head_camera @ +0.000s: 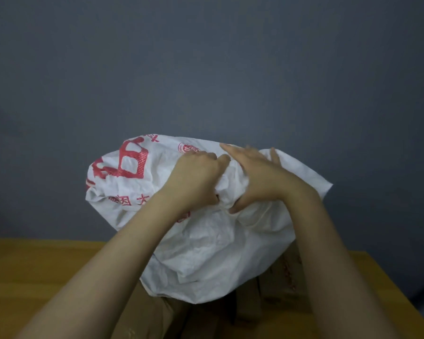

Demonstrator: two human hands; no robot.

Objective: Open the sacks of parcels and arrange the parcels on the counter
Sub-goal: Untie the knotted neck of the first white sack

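Head view: my left hand (pixel 194 177) is clenched round the bunched fabric of the white, red-printed sack (pixel 206 253). My right hand (pixel 257 177) grasps the same bunch just beside it, thumb underneath. The sack drapes over brown cardboard parcels (pixel 279 289) heaped at the yellow counter's (pixel 34 265) near edge.

Left grip (pixel 196 178) fisted, right grip (pixel 252 178) clasping.
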